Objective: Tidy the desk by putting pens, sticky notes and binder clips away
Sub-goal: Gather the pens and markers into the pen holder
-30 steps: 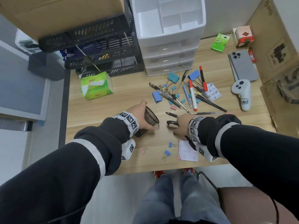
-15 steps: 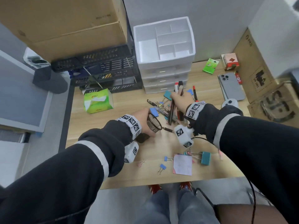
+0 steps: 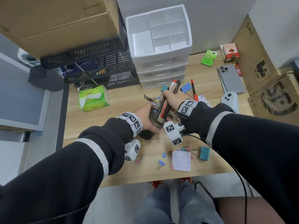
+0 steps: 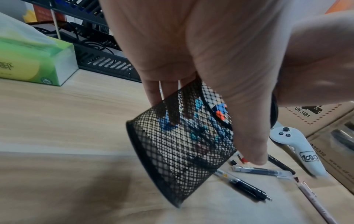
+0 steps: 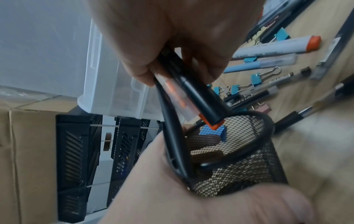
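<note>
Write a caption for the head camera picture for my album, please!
Right hand lowers a bundle of pens into the tilted mesh cup held by the left hand.

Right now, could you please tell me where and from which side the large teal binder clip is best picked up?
Probably best to take the teal binder clip by its wide body, pinched from above and approached from the right. The body is the solid part and lies flat, while its thin wire handles point left, beside the sticky notes.

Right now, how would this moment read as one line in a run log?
left hand: holds mesh cup tilted | right hand: lowering pens into cup | clips, sticky notes: on desk
</note>
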The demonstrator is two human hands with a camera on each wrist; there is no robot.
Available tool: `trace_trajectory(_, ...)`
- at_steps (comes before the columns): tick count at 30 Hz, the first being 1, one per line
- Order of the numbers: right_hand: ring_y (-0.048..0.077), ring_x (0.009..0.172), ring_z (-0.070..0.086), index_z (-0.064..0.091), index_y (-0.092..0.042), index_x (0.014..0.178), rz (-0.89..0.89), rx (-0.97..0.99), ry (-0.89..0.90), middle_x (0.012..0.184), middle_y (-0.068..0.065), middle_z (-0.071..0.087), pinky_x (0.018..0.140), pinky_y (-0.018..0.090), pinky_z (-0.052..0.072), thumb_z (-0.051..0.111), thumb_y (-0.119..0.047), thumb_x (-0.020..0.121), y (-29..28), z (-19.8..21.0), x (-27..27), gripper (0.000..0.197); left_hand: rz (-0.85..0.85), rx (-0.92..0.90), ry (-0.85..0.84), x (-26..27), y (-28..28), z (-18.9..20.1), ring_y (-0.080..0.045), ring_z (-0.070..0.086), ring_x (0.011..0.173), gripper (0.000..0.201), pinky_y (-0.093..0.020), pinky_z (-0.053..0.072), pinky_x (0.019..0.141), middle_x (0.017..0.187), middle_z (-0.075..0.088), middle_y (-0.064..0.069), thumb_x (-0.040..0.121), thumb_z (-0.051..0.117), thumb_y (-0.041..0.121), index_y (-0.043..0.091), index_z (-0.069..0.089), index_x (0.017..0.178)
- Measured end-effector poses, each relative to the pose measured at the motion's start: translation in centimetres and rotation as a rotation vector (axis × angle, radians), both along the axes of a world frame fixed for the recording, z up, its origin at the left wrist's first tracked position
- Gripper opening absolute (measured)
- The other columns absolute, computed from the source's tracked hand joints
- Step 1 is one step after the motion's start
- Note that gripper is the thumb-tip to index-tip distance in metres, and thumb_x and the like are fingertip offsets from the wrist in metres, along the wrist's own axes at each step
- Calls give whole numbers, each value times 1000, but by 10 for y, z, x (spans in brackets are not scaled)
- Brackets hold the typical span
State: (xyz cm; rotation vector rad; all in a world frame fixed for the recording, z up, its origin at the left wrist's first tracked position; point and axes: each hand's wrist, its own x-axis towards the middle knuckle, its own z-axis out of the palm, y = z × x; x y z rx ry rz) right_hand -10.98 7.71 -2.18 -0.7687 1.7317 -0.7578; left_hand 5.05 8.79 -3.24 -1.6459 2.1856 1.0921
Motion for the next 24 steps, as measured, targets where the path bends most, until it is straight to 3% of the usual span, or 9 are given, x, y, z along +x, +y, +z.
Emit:
trace_trajectory(2,24,65,62,52,-20,61,-2,-34,36,67,6,62,77,47,58,63,-34,71,3,-2,2,21,-2,11,-6,0,-1,1,-13,61,102,104,-29,49,87,114,63,9,45,96,48,22,44,131)
trace_trajectory(7,15,61,55,56,-15,70,-72,-76,62,70,1,60,55,23,42,64,-22,87,3,-6,-6,21,-14,12,-5,2,-2,1,-14,61,105,105,-33,51,91,118,62,9,44,96,50,22,44,132)
trace_trajectory(10,13,65,59,64,-11,85,-75,-74,47,76,1,65,56,23,44,67,-23,86,4,-11,-9,12,-2,7,28,2,-3,1,-12,60,105,104,-32,50,92,118,61,9,46,97,47,23,45,133)
trace_trajectory(12,10,65,63,67,-12,83,-10,-60,48,74,-2,67,58,18,50,71,-26,85,6,-12,-9,15,8,0,39,1,-3,1,-13,61,104,104,-33,51,92,117,62,8,45,97,46,23,45,132)
trace_trajectory(15,15,63,67,66,-17,77,95,30,46,77,4,73,61,27,56,79,-38,77,12,-15,-5,25,20,2,41,-1,-4,1,-16,62,101,100,-36,53,91,114,63,5,45,97,45,20,46,128)
trace_trajectory(18,18,68,73,70,-12,86,137,40,33,81,5,76,65,36,62,83,-55,55,16,-21,-1,54,30,-16,52,-1,-6,2,-17,62,99,98,-33,54,86,112,62,4,48,97,41,20,45,128)
trace_trajectory(19,19,73,74,71,-11,90,141,35,28,83,5,76,71,39,63,84,-53,56,16,-24,-1,56,30,-25,49,-1,-7,2,-17,61,98,98,-32,53,84,111,61,4,48,97,41,20,44,128)
trace_trajectory(22,23,81,75,72,-7,92,115,33,-49,86,7,76,80,43,62,84,-34,72,15,-28,-4,35,30,-33,37,1,-7,2,-16,61,99,98,-33,54,85,113,61,4,48,96,40,21,44,129)
trace_trajectory(24,27,84,74,71,-10,87,111,31,-74,87,10,75,84,48,60,77,-37,78,11,-28,-6,30,30,-38,39,3,-7,1,-16,60,100,98,-33,53,87,114,60,5,48,97,40,23,44,129)
